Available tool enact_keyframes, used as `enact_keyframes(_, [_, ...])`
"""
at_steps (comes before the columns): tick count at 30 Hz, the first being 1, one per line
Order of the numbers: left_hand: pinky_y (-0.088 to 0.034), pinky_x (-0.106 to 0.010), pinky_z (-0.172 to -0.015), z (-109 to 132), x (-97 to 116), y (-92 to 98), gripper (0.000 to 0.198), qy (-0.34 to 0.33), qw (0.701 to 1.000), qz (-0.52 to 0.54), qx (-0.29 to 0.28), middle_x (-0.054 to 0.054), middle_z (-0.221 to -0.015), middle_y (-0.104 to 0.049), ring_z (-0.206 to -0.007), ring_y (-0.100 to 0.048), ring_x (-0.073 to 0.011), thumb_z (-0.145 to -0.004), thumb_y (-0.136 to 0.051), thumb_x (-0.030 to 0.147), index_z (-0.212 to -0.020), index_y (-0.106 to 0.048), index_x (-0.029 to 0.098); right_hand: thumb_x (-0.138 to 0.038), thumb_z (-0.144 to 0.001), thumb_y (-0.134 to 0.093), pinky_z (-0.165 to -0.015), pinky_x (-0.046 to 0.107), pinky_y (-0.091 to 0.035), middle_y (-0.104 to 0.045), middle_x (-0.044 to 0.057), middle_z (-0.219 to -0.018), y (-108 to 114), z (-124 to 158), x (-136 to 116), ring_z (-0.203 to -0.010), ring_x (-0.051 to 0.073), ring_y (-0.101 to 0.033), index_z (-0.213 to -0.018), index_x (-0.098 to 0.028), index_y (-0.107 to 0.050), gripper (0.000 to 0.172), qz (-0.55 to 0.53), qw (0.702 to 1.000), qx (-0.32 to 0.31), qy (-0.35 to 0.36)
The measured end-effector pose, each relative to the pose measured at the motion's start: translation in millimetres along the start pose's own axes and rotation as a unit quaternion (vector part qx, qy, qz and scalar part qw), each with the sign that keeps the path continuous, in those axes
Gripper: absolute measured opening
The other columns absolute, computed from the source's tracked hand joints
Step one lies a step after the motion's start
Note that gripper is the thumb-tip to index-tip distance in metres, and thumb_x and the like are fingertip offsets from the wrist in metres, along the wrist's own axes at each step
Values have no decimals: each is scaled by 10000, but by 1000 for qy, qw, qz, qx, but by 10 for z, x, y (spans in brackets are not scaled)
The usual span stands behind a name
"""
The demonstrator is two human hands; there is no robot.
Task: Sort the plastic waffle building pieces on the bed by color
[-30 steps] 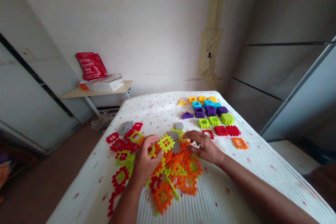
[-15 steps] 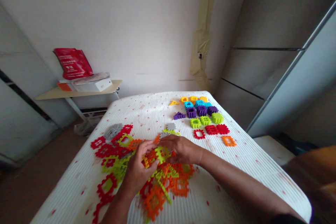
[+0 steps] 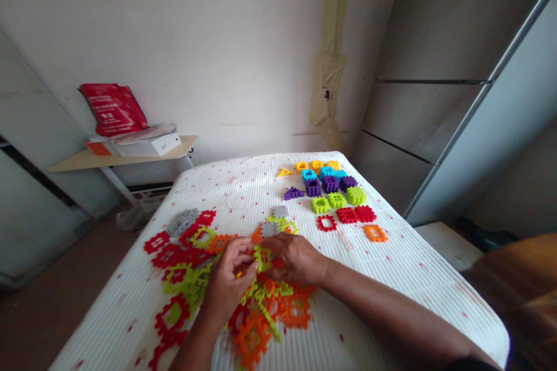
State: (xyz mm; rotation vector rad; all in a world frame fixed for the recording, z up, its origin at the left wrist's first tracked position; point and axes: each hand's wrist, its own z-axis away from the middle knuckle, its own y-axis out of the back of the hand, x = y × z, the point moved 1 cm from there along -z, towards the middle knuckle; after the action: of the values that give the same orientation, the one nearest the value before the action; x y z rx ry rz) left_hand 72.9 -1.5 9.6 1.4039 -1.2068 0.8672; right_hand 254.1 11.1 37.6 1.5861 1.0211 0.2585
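My left hand and my right hand meet over a heap of flat plastic waffle tiles in orange, lime and red on a white bed cover. Both hands pinch one lime-green tile held between them just above the heap. Loose red and lime tiles and a grey tile lie to the left. Two grey tiles lie just beyond my fingers.
Assembled tile cubes stand in rows at the far right of the bed: yellow, cyan, purple, lime and red, with a flat orange tile. A side shelf with a white box and a red bag stands against the wall on the left.
My right hand came in from the right side of the heap to meet the left one. Both now grip the lime tile that only the left hand held before. The view shifted slightly.
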Motion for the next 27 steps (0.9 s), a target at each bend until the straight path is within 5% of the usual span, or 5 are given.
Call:
enact_keyframes(9, [-528,-316,-746,19,64,16,456,17,996,78,26,-68,-1007,-610,-805,-644,-159,-675,-653,269,-1075,-446,202,-268,-677,-711,-887,301,-444,-570,109,-1186,-23,-15,10,-1072,210,-540,-1249,-169,-480,624,-65,997,36,-33])
enact_keyframes(15, [-522,-345,-801,22,72,78,562,-7,994,85,62,-71,-1056,-590,-844,-646,-171,-689,-669,296,-1188,-420,224,-110,-680,-627,-939,329,-411,-531,115,-1248,631,135,573,-1134,214,-498,-1259,-168,-480,601,86,983,86,-138])
enact_keyframes(20, [-530,-318,-780,6,-3,111,520,-7,994,76,73,-62,-1034,-603,-816,-647,-161,-688,-672,302,-1159,-465,223,-117,-682,-614,-859,281,-437,-569,99,-1213,1108,359,1249,-1070,217,-542,-1225,-185,-534,554,237,921,-10,-308])
enact_keyframes(27, [-533,-325,-781,-13,16,122,505,13,994,64,83,-79,-1010,-611,-810,-646,-171,-675,-671,337,-1122,-488,188,-186,-648,-677,-764,288,-465,-624,92,-1119,1063,350,1656,-993,246,-591,-1166,-208,-592,526,269,886,-101,-365])
